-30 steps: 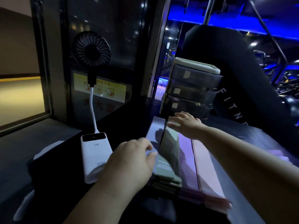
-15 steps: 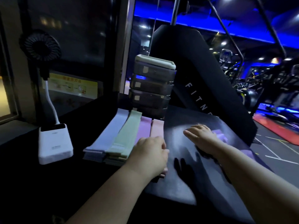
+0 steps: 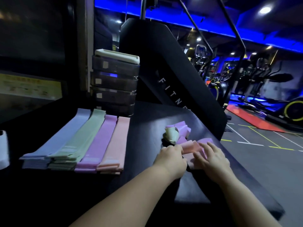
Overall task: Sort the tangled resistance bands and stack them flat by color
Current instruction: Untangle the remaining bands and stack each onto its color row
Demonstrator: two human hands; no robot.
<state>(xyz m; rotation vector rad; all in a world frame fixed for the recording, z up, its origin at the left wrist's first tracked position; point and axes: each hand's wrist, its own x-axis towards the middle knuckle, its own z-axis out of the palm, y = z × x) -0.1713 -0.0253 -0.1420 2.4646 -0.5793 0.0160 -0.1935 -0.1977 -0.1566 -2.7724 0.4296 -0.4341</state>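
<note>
Flat stacks of resistance bands lie side by side on the dark table: a blue stack (image 3: 54, 141), a green stack (image 3: 82, 138), a purple stack (image 3: 100, 141) and a pink stack (image 3: 117, 141). To their right sits a tangled heap (image 3: 177, 133) of purple, green and pink bands. A pink band (image 3: 191, 147) from that heap lies between my hands. My left hand (image 3: 171, 158) has curled fingers at the band's left end. My right hand (image 3: 210, 158) rests on its right part with fingers spread. Whether the left fingers actually grip the band is hidden.
A tower of dark drawer boxes (image 3: 114, 84) with a white lid stands behind the stacks. A black slanted fitness machine panel (image 3: 172, 79) rises at the back. A white power bank (image 3: 3, 149) shows at the left edge. The table's right edge (image 3: 246, 174) drops to the gym floor.
My view swung right. My left hand left the sorted stacks and moved right to the tangled heap. Both hands now meet on a pink band there.
</note>
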